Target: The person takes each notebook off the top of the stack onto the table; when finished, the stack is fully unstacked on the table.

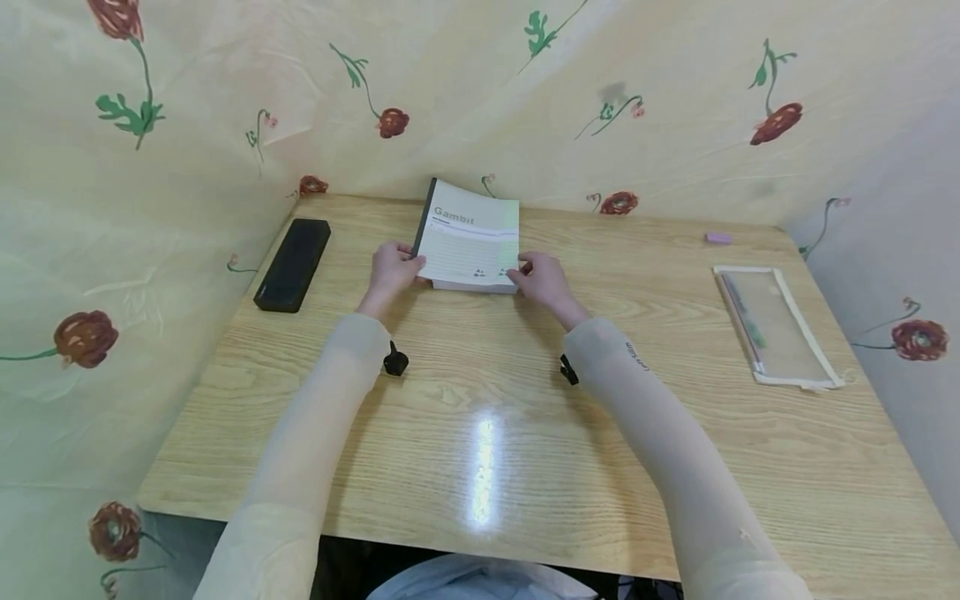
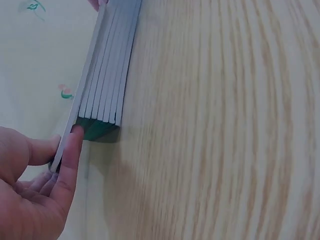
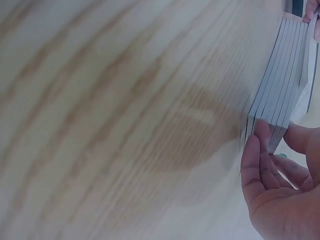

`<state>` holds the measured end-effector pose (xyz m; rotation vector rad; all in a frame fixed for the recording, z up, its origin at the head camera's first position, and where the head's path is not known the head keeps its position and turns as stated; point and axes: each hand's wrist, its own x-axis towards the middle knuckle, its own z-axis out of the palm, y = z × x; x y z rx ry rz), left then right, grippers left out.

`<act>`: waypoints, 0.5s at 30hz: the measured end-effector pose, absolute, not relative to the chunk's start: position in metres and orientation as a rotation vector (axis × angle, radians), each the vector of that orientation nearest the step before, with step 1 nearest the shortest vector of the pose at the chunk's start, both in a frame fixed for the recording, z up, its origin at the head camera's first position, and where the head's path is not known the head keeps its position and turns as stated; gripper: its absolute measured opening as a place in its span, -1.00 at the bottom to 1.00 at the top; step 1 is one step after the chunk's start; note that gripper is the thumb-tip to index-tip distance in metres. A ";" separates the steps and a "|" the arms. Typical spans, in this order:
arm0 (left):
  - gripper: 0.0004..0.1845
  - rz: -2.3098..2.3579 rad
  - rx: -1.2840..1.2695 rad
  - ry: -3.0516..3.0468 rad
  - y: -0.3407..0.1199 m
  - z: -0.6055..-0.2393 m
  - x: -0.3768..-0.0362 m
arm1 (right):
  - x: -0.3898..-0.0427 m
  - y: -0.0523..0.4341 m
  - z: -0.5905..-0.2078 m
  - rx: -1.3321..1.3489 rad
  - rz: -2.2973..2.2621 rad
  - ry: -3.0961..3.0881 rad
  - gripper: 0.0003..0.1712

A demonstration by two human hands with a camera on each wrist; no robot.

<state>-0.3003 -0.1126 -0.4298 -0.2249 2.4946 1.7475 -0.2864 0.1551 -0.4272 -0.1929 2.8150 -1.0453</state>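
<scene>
A stack of thin notebooks [image 1: 471, 238], the top cover printed "Gambit", lies at the far middle of the desk [image 1: 525, 433]. The left hand [image 1: 392, 268] pinches its near left corner, fingers [image 2: 70, 155] curled on the edge and thumb on the cover. The right hand [image 1: 543, 278] pinches the near right corner the same way. At the right lies a clear zip pouch [image 1: 776, 325] holding what look like pens. A black case [image 1: 293, 264] lies closed at the left, and a small pink eraser [image 1: 717, 238] sits at the far right.
</scene>
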 end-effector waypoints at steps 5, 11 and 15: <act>-0.57 1.811 -0.250 2.459 -0.124 -0.427 -0.300 | -0.287 0.154 -0.427 -0.196 -1.016 2.818 -0.43; -0.53 1.835 -0.324 2.428 -0.147 -0.422 -0.301 | -0.288 0.152 -0.427 -0.210 -1.002 2.819 -0.44; -0.50 1.845 -0.383 2.405 -0.164 -0.419 -0.299 | -0.289 0.151 -0.429 -0.205 -0.990 2.827 -0.46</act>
